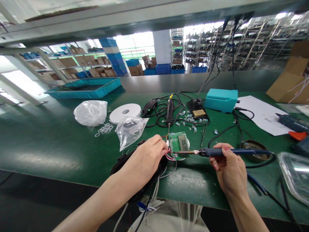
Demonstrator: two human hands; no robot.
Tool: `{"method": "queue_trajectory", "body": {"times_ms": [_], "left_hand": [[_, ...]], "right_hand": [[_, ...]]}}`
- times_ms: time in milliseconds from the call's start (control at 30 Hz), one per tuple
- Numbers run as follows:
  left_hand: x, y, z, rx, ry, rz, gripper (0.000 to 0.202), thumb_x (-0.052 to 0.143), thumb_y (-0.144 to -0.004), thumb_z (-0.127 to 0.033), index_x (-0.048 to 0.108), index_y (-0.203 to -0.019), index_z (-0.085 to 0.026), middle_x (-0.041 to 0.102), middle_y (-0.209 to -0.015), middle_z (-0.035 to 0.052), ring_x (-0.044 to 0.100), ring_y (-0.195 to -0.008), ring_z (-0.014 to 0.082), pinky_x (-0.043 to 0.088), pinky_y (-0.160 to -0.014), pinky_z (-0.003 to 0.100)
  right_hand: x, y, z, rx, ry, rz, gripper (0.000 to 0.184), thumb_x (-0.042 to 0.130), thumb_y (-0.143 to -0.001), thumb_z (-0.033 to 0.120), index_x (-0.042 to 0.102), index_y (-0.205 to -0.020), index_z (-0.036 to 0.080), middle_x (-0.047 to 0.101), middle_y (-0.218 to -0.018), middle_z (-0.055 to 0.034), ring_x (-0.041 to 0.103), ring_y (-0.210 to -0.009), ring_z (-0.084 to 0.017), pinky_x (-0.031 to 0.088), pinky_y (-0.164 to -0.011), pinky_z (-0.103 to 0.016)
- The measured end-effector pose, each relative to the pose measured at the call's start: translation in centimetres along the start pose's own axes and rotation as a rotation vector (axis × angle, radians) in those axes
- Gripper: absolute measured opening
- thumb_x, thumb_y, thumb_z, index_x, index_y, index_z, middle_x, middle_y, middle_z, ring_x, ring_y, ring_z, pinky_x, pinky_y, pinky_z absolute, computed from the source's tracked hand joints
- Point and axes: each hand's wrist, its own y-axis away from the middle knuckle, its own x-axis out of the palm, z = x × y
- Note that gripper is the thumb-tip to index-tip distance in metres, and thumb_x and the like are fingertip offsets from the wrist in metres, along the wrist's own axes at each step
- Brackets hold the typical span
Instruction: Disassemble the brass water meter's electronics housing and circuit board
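Observation:
My right hand is closed round the dark blue handle of a soldering iron. The iron's tip reaches left over the lower edge of a green circuit board with a small LCD display showing digits. At the board's left edge my left hand pinches thin wires, some red and some white. Fingers hide part of the wires, and I cannot tell whether the tip touches a joint. Under my left forearm lies a black plastic housing, partly hidden, with grey cables hanging over the table edge.
Behind the board lie an electric screwdriver, small blue-and-clear pieces, an iron stand with sponge and a teal soldering station. Plastic bags, a white reel and white rings sit left. A clear container stands right.

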Motion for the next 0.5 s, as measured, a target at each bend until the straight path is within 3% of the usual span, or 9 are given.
{"method": "queue_trajectory", "body": {"times_ms": [367,500], "left_hand": [[-0.2,0.2,0.0,0.026,0.018,-0.042,0.018,0.041,-0.093,-0.012,0.054,-0.082,-0.014,0.054,-0.085,0.0036,0.053,-0.077,0.0161,0.046,-0.070,0.031],[-0.7,0.8,-0.1,0.025,0.064,-0.085,0.017,0.040,-0.093,-0.011,0.054,-0.085,-0.015,0.056,-0.085,0.0034,0.055,-0.081,0.0160,0.046,-0.073,0.030]], "right_hand": [[0.2,-0.6,0.7,-0.066,-0.088,-0.057,0.015,0.055,-0.075,0.031,0.056,-0.076,0.016,0.054,-0.052,0.0025,0.046,-0.041,-0.008,0.033,-0.037,-0.016],[0.5,-0.7,1.2,-0.154,-0.052,-0.040,0.021,0.054,-0.080,0.034,0.058,-0.089,0.016,0.062,-0.060,-0.0009,0.050,-0.044,-0.010,0.035,-0.039,-0.019]]}}
